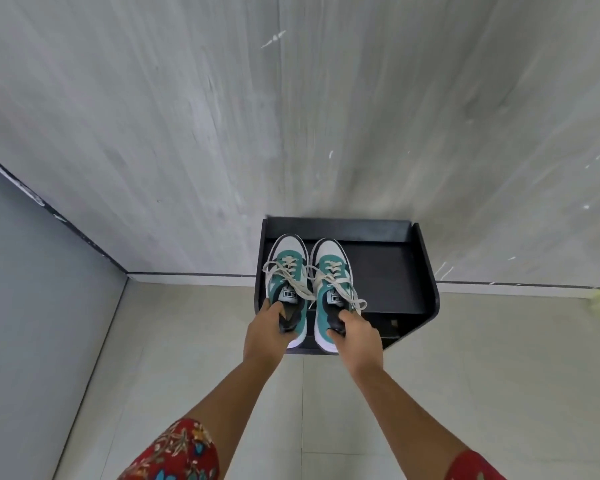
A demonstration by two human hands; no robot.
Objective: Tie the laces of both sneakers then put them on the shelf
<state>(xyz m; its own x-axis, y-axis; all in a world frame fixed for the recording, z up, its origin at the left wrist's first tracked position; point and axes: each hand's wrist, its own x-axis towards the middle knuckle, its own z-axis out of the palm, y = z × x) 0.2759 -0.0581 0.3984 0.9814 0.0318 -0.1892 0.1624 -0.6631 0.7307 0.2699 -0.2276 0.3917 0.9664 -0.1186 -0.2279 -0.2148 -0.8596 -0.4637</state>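
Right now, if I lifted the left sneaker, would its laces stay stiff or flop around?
Probably flop: the left sneaker's laces droop in loose loops over its sides. The shoe itself likely keeps its shape, since the left hand grips only its heel and it isn't sagging.

Two bare forearms, hands bare, no rings or watch visible. Short red floral sleeves point(174, 455), blue and yellow flower print.

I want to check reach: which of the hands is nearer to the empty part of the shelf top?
Right. The right hand grips the sneaker beside the bare shelf area; the left hand is farther.
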